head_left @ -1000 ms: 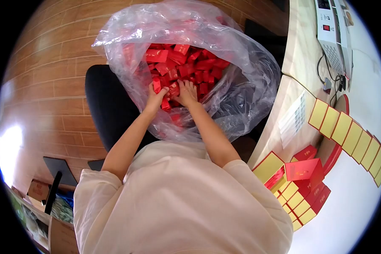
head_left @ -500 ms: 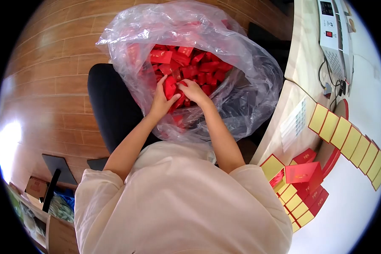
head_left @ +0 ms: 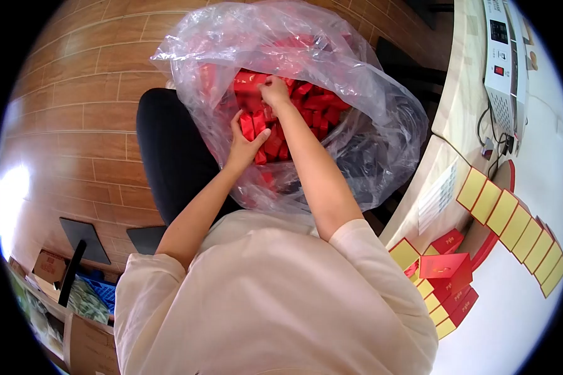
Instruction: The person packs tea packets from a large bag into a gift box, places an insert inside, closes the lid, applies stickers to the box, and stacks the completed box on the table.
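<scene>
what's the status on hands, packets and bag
Left hand gripping red packets. Right hand at the pile. Clear plastic bag partly veiling the pile's far side.

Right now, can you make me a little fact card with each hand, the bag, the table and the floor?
Left hand: thumb and fingers around red packets
Right hand: fingers at other red packets; grip unclear
Bag: clear plastic, open, red packets inside
Table: at the right, with red-and-gold boxes and a white machine
Floor: brown, wood-look
</scene>
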Motion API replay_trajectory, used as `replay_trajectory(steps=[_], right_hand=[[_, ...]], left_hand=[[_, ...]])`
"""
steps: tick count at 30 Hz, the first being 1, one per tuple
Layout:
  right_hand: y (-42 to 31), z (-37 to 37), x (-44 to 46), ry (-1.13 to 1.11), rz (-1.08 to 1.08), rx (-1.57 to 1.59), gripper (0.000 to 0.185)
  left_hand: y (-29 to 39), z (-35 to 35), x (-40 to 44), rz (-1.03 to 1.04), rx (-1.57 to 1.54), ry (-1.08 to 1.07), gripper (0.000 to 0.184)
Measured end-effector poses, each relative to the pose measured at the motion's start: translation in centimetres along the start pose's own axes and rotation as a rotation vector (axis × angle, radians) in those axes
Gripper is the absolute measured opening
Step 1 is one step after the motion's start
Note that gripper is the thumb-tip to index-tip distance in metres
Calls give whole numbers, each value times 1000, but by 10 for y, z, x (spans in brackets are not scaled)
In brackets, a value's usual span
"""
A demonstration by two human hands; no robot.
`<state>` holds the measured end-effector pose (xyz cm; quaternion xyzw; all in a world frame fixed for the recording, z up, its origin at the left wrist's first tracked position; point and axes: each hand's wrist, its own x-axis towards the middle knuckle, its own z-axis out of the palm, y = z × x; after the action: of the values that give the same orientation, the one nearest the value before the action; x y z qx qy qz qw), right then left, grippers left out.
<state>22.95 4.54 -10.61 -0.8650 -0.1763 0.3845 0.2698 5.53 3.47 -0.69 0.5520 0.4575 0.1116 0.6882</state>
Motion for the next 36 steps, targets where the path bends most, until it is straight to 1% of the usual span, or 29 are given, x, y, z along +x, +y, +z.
replay_trajectory(steps=[1, 3, 5, 6, 8, 9, 11, 12, 13, 14, 15, 16, 17, 18, 19, 20, 21, 23, 24, 25, 27, 28, 29, 31, 32, 33, 34, 35, 36], right_hand=[[7, 1, 6, 97, -77, 37, 32], [2, -19, -5, 215, -92, 173, 25], [-11, -64, -38, 247, -125, -7, 21], [-8, -78, -52, 266, -116, -15, 21], [-1, -105, -78, 409, -213, 140, 21], [0, -122, -95, 422, -212, 61, 20], [11, -141, -121, 309, -148, 201, 15], [10, -148, -138, 168, -61, 492, 13], [7, -148, -156, 18, 22, 789, 15], [0, -144, -171, -5, 74, 839, 16], [-5, -145, -185, -65, 82, 753, 16], [-6, -135, -198, 14, 54, 668, 15], [-8, -125, -206, 94, 23, 576, 15], [-2, -114, -209, 273, -44, 518, 14], [1, -98, -215, 440, -107, 471, 14], [-1, -90, -217, 573, -102, 565, 13], [-1, -89, -220, 589, -123, 575, 13], [-4, -82, -236, 745, -162, 527, 11], [-7, -86, -246, 732, -196, 447, 12], [-9, -87, -261, 740, -204, 465, 12], [-25, -100, -287, 408, -80, 481, 18], [-1, -87, -291, 390, -231, 308, 30], [-2, -89, -303, 409, -243, 322, 30], [-11, -92, -336, -46, -20, 603, 41], [-13, -85, -352, -35, -25, 631, 41], [-12, -80, -361, -48, -83, 600, 44], [-12, -77, -368, -59, -142, 567, 47], [-13, -74, -377, -47, -147, 597, 47], [-13, -74, -380, -4, -235, 622, 47]], left_hand=[[2, -2, 1, -17, -11, 18, 90], [-1, -3, 3, -48, -33, 17, 90], [-3, 0, 3, -78, -64, -7, 89], [-2, -1, 4, -132, -63, -8, 87], [14, 2, -1, -266, -57, -10, 81], [6, 4, 0, -262, -60, -37, 81], [-14, 8, 5, -337, -284, -159, 78], [7, 8, -3, -422, -323, -273, 75], [28, 6, -12, -419, -314, -298, 75], [48, 7, -20, -431, -391, -419, 74], [58, 12, -26, -441, -467, -538, 74], [61, 15, -34, -438, -453, -552, 74], [63, 20, -40, -362, -417, -607, 74], [67, 25, -45, -280, -381, -659, 75], [73, 20, -53, -270, -364, -658, 75], [81, 20, -58, -239, -336, -700, 78], [87, 20, -62, -204, -308, -743, 81], [91, 12, -73, -150, -285, -773, 83], [92, 11, -80, -118, -253, -760, 83], [93, 5, -91, -94, -214, -741, 83], [95, -2, -105, -77, -187, -703, 79], [91, -10, -115, -113, -172, -649, 77], [86, -15, -122, -140, -163, -602, 75], [65, -27, -132, -78, -31, -581, 69], [65, -36, -144, -133, -32, -592, 69], [66, -41, -151, -176, -35, -606, 68], [69, -44, -157, -177, -50, -632, 65], [75, -49, -166, -174, -17, -640, 65], [81, -50, -171, -126, 16, -660, 63]])
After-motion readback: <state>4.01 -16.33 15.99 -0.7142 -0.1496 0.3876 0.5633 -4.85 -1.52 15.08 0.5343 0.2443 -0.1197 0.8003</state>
